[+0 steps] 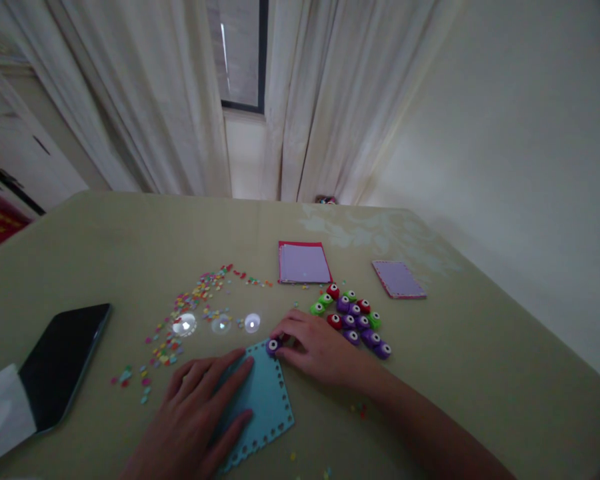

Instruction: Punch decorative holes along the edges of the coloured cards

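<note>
A light-blue sheet of paper (267, 400) lies on the table, with small shapes punched along its edges. My left hand (195, 407) rests flat on it, fingers spread, and covers its left part. At the sheet's far corner sits a small purple paper punch (273, 346) with a white round button. My right hand (313, 343) grips this punch between thumb and fingers; the paper's corner meets the punch. Just beyond my right hand stand several more small paper punches (355, 310) in purple, red and green.
Colourful punched paper bits (200, 293) are strewn left of centre. A stack of lilac and red paper (305, 263) lies farther back, and lilac sheets with punched edges (399, 279) at right. A dark tablet (67, 360), partly under white paper (5, 413), lies at left.
</note>
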Motion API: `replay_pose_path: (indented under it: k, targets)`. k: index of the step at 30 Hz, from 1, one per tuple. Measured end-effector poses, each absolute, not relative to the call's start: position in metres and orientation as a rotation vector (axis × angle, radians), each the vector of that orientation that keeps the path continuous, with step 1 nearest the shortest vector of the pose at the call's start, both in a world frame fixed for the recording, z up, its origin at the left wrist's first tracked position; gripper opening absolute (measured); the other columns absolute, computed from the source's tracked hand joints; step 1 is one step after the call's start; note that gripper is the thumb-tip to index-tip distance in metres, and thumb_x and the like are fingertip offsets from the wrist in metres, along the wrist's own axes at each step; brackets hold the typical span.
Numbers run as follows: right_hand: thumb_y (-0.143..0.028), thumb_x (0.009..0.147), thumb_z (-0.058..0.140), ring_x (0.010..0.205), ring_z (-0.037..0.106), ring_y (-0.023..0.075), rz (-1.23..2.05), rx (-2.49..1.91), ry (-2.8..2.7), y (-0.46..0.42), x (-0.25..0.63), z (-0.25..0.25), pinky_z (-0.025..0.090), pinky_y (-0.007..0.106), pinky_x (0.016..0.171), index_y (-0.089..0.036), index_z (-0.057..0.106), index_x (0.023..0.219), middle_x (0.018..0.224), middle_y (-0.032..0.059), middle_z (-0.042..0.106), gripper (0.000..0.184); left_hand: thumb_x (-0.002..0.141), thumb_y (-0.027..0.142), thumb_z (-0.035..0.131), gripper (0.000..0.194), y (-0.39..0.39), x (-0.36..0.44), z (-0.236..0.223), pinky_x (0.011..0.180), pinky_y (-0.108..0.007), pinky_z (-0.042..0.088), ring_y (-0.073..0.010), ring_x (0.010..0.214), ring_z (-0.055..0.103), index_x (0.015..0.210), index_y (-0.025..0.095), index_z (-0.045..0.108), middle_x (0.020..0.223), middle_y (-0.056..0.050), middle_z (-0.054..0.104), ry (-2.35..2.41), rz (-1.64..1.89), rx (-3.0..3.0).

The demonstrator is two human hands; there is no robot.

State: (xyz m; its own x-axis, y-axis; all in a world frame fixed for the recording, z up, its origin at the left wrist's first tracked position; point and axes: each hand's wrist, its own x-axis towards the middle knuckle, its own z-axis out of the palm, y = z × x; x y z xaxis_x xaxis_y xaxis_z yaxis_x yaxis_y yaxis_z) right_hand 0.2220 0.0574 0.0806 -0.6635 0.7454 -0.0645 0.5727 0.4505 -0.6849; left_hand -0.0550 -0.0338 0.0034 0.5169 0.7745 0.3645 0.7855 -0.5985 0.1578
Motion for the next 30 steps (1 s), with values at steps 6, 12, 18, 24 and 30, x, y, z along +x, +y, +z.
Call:
replay_pose_path:
  k: [6,12,18,24,30]
  targets:
    - [-0.025,0.104,0.072,0.105,0.067,0.0203,1.036,-1.132,-2.444,0.058,0.221,0.08,0.05,0.03,0.096,-0.019,0.075,0.115,0.113,0.0059,0.072,0.014,0.106,0.049,0.062,0.058,-0.035,-0.054,0.003,0.109,-0.043,0.041,-0.0273,0.126,0.061,0.162,0.038,0.049,0.156,-0.001,0.063,-1.421,-0.618,-2.721]
    - [-0.027,0.102,0.075,0.1,0.069,0.0197,1.073,-1.149,-2.386,0.059,0.223,0.077,0.052,0.03,0.092,-0.019,0.076,0.116,0.112,0.0059,0.073,0.017,0.105,0.048,0.064,0.057,-0.034,-0.054,0.005,0.109,-0.042,0.041,-0.0266,0.123,0.062,0.16,0.037,0.052,0.152,-0.001,0.065,-1.403,-0.648,-2.712]
    - [-0.035,0.1,0.076,0.085,0.068,0.0166,1.161,-1.248,-2.191,0.06,0.222,0.074,0.05,0.027,0.078,-0.017,0.078,0.11,0.102,0.0051,0.075,0.02,0.105,0.045,0.065,0.056,-0.032,-0.053,0.006,0.109,-0.041,0.038,-0.0267,0.124,0.06,0.158,0.034,0.053,0.153,-0.001,0.065,-1.372,-0.679,-2.716]
    - [-0.034,0.093,0.08,0.07,0.059,0.014,1.205,-1.445,-2.105,0.072,0.218,0.066,0.038,0.025,0.062,-0.016,0.073,0.087,0.075,-0.002,0.066,0.02,0.109,0.034,0.058,0.046,-0.029,-0.036,0.029,0.114,-0.041,0.037,-0.027,0.135,0.053,0.155,0.033,0.054,0.155,-0.003,0.06,-1.528,-0.963,-2.709]
    - [-0.04,0.087,0.084,0.066,0.055,0.0132,1.401,-1.357,-2.13,0.089,0.216,0.051,0.036,0.025,0.058,-0.017,0.067,0.078,0.068,-0.0057,0.061,0.03,0.113,0.031,0.05,0.028,0.005,0.0,0.079,0.112,-0.04,0.042,-0.0243,0.131,0.056,0.138,0.031,0.063,0.141,-0.005,0.065,-1.643,-1.421,-2.693]
